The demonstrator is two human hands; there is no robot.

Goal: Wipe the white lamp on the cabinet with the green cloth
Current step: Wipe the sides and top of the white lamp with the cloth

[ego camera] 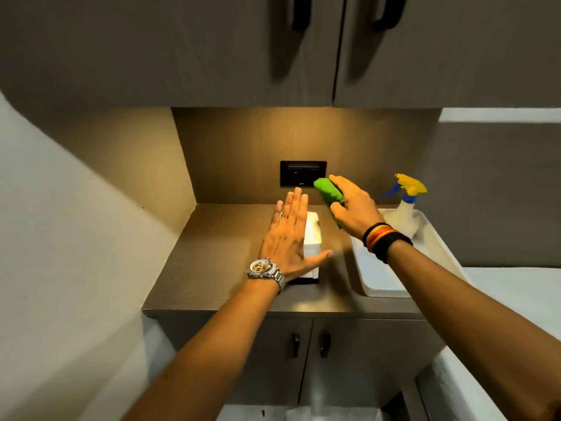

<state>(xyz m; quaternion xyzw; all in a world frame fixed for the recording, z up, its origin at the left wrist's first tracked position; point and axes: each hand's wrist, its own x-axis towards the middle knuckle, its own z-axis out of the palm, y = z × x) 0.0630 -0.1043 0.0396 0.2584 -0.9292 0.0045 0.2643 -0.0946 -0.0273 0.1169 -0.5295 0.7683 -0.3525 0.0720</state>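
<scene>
We see a white lamp [312, 235] sitting on the brown cabinet [218, 253], about in the middle. Our left hand [288, 241] is flat over the left side of the lamp, with the fingers straight and spread open and the thumb sticking out to the right. We can't tell if it touches the lamp. Our right hand [352, 208] is a bit farther back and to the right, with its fingers closed around the green cloth [328, 191]. The cloth is up in the air, just past the lamp's far right corner. A white tray [379, 278] sits on the right, with a spray bottle [405, 205] in it.
</scene>
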